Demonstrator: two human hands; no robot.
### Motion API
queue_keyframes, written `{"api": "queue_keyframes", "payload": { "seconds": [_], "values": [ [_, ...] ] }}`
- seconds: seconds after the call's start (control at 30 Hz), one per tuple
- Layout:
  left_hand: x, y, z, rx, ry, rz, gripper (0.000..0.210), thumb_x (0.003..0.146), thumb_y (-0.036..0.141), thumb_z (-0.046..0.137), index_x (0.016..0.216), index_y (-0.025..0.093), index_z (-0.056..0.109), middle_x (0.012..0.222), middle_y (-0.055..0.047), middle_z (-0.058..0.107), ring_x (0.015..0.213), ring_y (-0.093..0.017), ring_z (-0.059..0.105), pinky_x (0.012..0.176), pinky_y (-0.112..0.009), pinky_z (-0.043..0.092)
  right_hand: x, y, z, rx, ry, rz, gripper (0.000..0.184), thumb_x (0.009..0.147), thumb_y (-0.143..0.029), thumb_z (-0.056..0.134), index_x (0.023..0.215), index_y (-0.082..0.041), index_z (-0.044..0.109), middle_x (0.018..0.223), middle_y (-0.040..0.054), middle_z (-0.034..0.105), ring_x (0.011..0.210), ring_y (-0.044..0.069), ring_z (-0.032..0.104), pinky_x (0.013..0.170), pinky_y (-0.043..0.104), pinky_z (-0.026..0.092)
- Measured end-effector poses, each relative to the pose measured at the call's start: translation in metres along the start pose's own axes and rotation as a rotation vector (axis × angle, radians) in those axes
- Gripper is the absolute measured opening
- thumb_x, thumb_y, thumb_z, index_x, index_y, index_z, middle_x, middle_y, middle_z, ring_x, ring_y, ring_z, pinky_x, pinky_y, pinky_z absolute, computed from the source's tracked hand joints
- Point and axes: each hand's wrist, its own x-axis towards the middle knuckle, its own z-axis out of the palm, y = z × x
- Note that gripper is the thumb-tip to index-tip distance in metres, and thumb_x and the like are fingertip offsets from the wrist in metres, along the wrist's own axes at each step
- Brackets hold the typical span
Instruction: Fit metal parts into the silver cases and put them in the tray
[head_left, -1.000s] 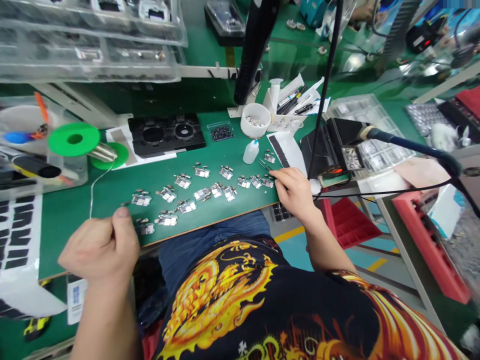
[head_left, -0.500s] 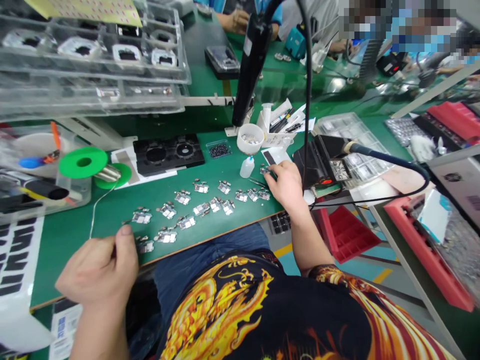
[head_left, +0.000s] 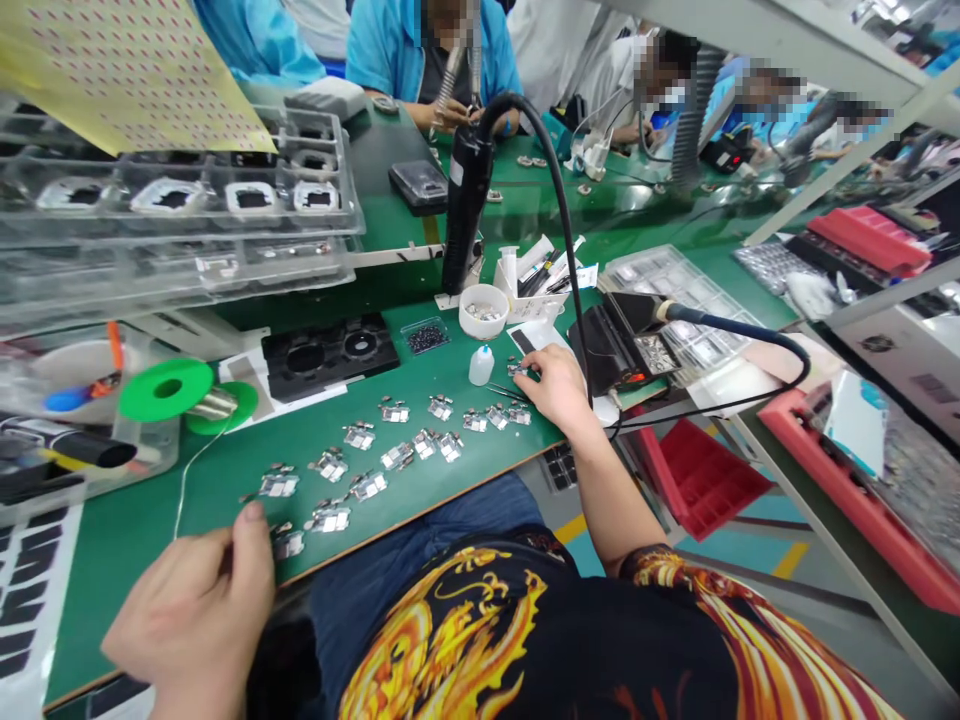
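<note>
My left hand (head_left: 199, 600) is closed at the table's left front, thumb pressed toward the curled fingers; whatever they hold is hidden. Close to its thumb lie small silvery electronic modules (head_left: 279, 482), part of loose rows with several more modules (head_left: 397, 455) across the green table. Farther right, my right hand (head_left: 556, 388) has thumb and index finger closed at another small electronic module (head_left: 516, 367), its edge showing at the fingertips. Tweezers (head_left: 504, 392) lie beneath that hand, beside a small white squeeze bottle (head_left: 481, 366).
A green solder wire spool (head_left: 166, 390) stands left, its wire trailing toward my left hand. Behind are a black fixture (head_left: 330, 350), a screw tray (head_left: 425, 337), a white round tub (head_left: 483, 312) and a black lamp-like tube (head_left: 466, 200). A black device (head_left: 619, 340) stands right; co-workers (head_left: 435, 60) sit opposite.
The camera view has tilted up, so things appear lower and more of the co-workers shows. Both hands keep about the same places over the table.
</note>
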Motion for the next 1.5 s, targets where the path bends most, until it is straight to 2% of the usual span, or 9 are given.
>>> {"api": "queue_keyframes", "payload": {
  "seconds": [0.27, 0.5, 0.57, 0.7, 0.77, 0.87, 1.07, 1.23, 1.5],
  "values": [
    [-0.003, -0.016, 0.006, 0.045, -0.008, 0.052, 0.025, 0.084, 0.038, 0.075, 0.068, 0.027, 0.059, 0.060, -0.001, 0.054, 0.064, -0.024, 0.051, 0.061, -0.031, 0.024, -0.001, 0.001, 0.003, 0.089, 0.077, -0.010, 0.009, 0.084, -0.026, 0.079, 0.087, -0.025, 0.070, 0.087, 0.0035, 0.071, 0.091, 0.026, 0.064, 0.091, 0.042, 0.053],
    [-0.003, -0.023, 0.011, 0.048, 0.046, 0.148, 0.030, 0.090, 0.036, 0.077, 0.068, 0.024, 0.060, 0.061, 0.001, 0.054, 0.063, -0.019, 0.047, 0.060, -0.029, 0.023, -0.016, -0.024, -0.017, 0.599, 0.277, 0.148, 0.009, 0.086, -0.031, 0.076, 0.092, -0.025, 0.072, 0.081, -0.0009, 0.071, 0.069, 0.016, 0.062, 0.068, 0.033, 0.056],
    [-0.003, -0.024, 0.014, 0.036, 0.058, 0.183, 0.033, 0.091, 0.033, 0.077, 0.066, 0.023, 0.058, 0.060, 0.001, 0.052, 0.063, -0.018, 0.046, 0.060, -0.030, 0.024, -0.028, -0.044, -0.021, 0.739, 0.218, 0.089, 0.013, 0.087, -0.032, 0.080, 0.097, -0.026, 0.074, 0.084, -0.0012, 0.073, 0.073, 0.016, 0.066, 0.070, 0.032, 0.059],
    [-0.006, -0.016, 0.013, 0.033, 0.145, 0.200, 0.040, 0.101, 0.032, 0.069, 0.065, 0.020, 0.056, 0.062, -0.001, 0.053, 0.065, -0.016, 0.045, 0.064, -0.034, 0.028, -0.054, -0.094, -0.005, 0.958, -0.128, -0.075, 0.009, 0.092, -0.027, 0.081, 0.100, -0.027, 0.078, 0.089, -0.0003, 0.075, 0.077, 0.016, 0.071, 0.071, 0.032, 0.062],
    [-0.007, -0.004, 0.005, -0.008, 0.179, 0.215, 0.028, 0.105, 0.031, 0.066, 0.079, 0.019, 0.068, 0.073, -0.004, 0.064, 0.072, -0.017, 0.053, 0.070, -0.033, 0.036, -0.063, -0.118, 0.012, 0.975, -0.200, -0.150, 0.007, 0.093, -0.025, 0.080, 0.099, -0.027, 0.079, 0.095, 0.0010, 0.076, 0.083, 0.017, 0.073, 0.074, 0.034, 0.063],
    [-0.011, 0.025, -0.013, -0.175, 0.156, 0.194, 0.013, 0.105, 0.028, 0.069, 0.105, 0.019, 0.077, 0.092, -0.007, 0.074, 0.082, -0.016, 0.063, 0.077, -0.031, 0.049, -0.072, -0.151, 0.033, 0.966, -0.191, -0.245, 0.007, 0.094, -0.022, 0.079, 0.099, -0.027, 0.079, 0.096, 0.0005, 0.076, 0.086, 0.017, 0.073, 0.076, 0.034, 0.063],
    [-0.022, 0.074, -0.035, -0.583, -0.092, 0.053, 0.008, 0.101, 0.024, 0.076, 0.107, 0.022, 0.080, 0.095, -0.002, 0.074, 0.082, -0.012, 0.065, 0.073, -0.026, 0.053, -0.081, -0.188, 0.038, 0.915, -0.067, -0.521, 0.010, 0.097, -0.015, 0.076, 0.100, -0.025, 0.077, 0.091, -0.0018, 0.077, 0.077, 0.013, 0.070, 0.071, 0.029, 0.060],
    [-0.025, 0.076, -0.029, -0.777, -0.173, -0.093, 0.003, 0.099, 0.023, 0.077, 0.099, 0.022, 0.080, 0.091, -0.001, 0.070, 0.078, -0.011, 0.061, 0.072, -0.027, 0.049, -0.087, -0.191, 0.041, 0.826, 0.033, -0.653, 0.011, 0.101, -0.015, 0.073, 0.106, -0.025, 0.075, 0.098, 0.0019, 0.079, 0.091, 0.017, 0.075, 0.080, 0.033, 0.063],
    [-0.025, 0.077, -0.029, -0.735, -0.182, -0.124, 0.008, 0.098, 0.018, 0.072, 0.091, 0.020, 0.076, 0.088, -0.002, 0.068, 0.077, -0.012, 0.060, 0.072, -0.028, 0.048, -0.093, -0.186, 0.051, 0.651, 0.174, -0.818, 0.016, 0.101, -0.015, 0.074, 0.113, -0.025, 0.071, 0.101, 0.0036, 0.081, 0.090, 0.018, 0.075, 0.082, 0.033, 0.065]
  ]
}}
